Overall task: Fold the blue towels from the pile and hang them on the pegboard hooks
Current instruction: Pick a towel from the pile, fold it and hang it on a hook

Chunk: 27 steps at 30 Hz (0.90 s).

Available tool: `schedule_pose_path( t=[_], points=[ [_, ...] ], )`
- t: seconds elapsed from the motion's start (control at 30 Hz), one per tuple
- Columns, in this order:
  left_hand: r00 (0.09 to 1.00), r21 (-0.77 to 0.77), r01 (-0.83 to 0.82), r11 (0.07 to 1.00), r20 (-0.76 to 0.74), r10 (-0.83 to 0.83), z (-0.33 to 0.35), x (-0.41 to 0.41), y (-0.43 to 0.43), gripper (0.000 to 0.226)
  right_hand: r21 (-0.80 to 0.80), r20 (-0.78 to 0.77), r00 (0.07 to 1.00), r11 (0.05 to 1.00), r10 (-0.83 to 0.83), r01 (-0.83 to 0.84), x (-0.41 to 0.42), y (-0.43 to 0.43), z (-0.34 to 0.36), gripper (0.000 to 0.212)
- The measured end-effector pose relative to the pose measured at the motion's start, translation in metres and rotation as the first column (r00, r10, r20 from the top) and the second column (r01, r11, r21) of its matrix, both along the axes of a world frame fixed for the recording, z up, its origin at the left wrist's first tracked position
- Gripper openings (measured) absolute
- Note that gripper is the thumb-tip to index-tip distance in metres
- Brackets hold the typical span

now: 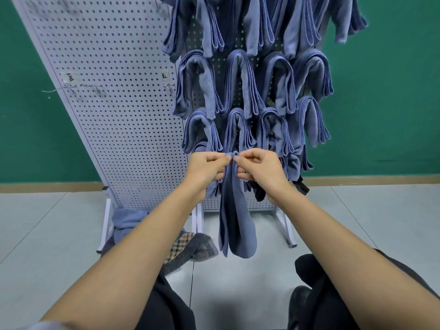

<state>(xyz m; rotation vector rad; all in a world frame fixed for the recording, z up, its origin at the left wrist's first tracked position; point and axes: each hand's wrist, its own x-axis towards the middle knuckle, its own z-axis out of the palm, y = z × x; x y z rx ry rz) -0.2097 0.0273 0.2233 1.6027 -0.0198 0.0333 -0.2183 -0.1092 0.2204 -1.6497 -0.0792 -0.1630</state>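
Blue towel (235,222): folded into a long narrow strip, hanging straight down in mid-air in front of the lower part of the pegboard (123,103). Its bottom end is clear of the floor (345,210). Top end is bunched into a small loop between both hands.

Left hand (204,166): thumb and forefinger pinch the top of the strip from the left, other fingers curled against the cloth just below. Right hand (260,166): same pinch from the right, fingertips meeting the left's at the loop, lower fingers curled onto the towel's edge. Both arms bare, stretched forward.

Right panel of the board, directly behind the hands: hung towels (240,84), same blue, each folded and draped over a hook. They are packed in rows from the top of the view down to hand level, neighbours touching. Something black (302,185) hangs low at that panel's right edge; cannot tell what.

Left panel: white perforated metal, a few wire hooks (94,86), two small paper labels (69,76) above them.

Floor at the foot of the left panel: pile (128,221) of loose blue towels, touching a checked cloth (181,244) and a grey ribbed one (202,246).

Green wall (381,103) behind the board. Person's black trousers (166,306) and a dark shoe (300,298) at the bottom.
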Motion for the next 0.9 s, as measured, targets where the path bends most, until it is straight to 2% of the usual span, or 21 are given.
schedule_pose_path(
  t=[0.1, 0.23, 0.3, 0.37, 0.43, 0.5, 0.53, 0.6, 0.63, 0.7, 0.77, 0.9],
  points=[
    [0.999, -0.005, 0.026, 1.000, 0.040, -0.026, 0.000, 0.000, 0.003, 0.018, 0.061, -0.032, 0.995, 0.994, 0.094, -0.092, -0.002, -0.004, 0.002, 0.016],
    [0.998, 0.070, 0.012, 0.997, 0.067, -0.017, -0.002, 0.002, 0.004, 0.006, 0.065, -0.090, 0.970, 0.974, 0.224, -0.219, -0.006, -0.010, 0.004, 0.033],
    [0.999, 0.096, -0.014, 0.995, 0.043, 0.010, -0.003, 0.005, 0.004, 0.011, 0.082, -0.109, 0.962, 0.967, 0.251, -0.243, -0.007, -0.015, 0.005, 0.034],
    [1.000, 0.105, 0.001, 0.994, 0.026, -0.003, 0.000, 0.008, 0.007, 0.016, 0.055, -0.089, 0.973, 0.976, 0.215, -0.210, -0.004, -0.023, 0.005, 0.033],
    [0.991, 0.046, 0.131, 0.990, 0.031, -0.132, 0.007, 0.006, 0.010, 0.021, -0.111, -0.058, 0.993, 0.988, 0.101, -0.107, 0.005, -0.035, 0.003, 0.036],
    [0.963, -0.053, 0.266, 0.963, 0.053, -0.263, 0.014, 0.002, 0.015, 0.029, -0.218, -0.105, 0.994, 0.974, 0.042, -0.064, 0.015, -0.046, -0.003, 0.056],
    [0.951, -0.079, 0.308, 0.948, 0.065, -0.303, 0.017, 0.001, 0.018, 0.030, -0.200, -0.164, 0.985, 0.976, 0.058, -0.091, 0.017, -0.050, -0.005, 0.072],
    [0.934, -0.089, 0.356, 0.930, 0.072, -0.351, 0.019, 0.001, 0.027, 0.026, -0.041, -0.290, 0.942, 0.981, 0.170, -0.189, 0.022, -0.053, -0.011, 0.098],
    [0.927, -0.092, 0.373, 0.923, 0.068, -0.368, 0.020, 0.002, 0.031, 0.022, 0.031, -0.329, 0.914, 0.970, 0.239, -0.242, 0.024, -0.053, -0.014, 0.097],
    [0.919, -0.086, 0.393, 0.915, 0.055, -0.390, 0.018, 0.006, 0.042, 0.018, 0.109, -0.350, 0.870, 0.938, 0.347, -0.330, 0.021, -0.052, -0.013, 0.064],
    [0.935, -0.049, 0.354, 0.934, 0.027, -0.353, 0.015, 0.010, 0.052, 0.016, 0.109, -0.316, 0.880, 0.935, 0.353, -0.336, 0.020, -0.052, -0.009, 0.033],
    [0.987, 0.153, 0.158, 0.975, -0.031, -0.155, 0.010, 0.018, 0.065, 0.019, 0.001, -0.169, 0.959, 0.973, 0.229, -0.232, 0.019, -0.051, 0.003, 0.021]
  ],
)
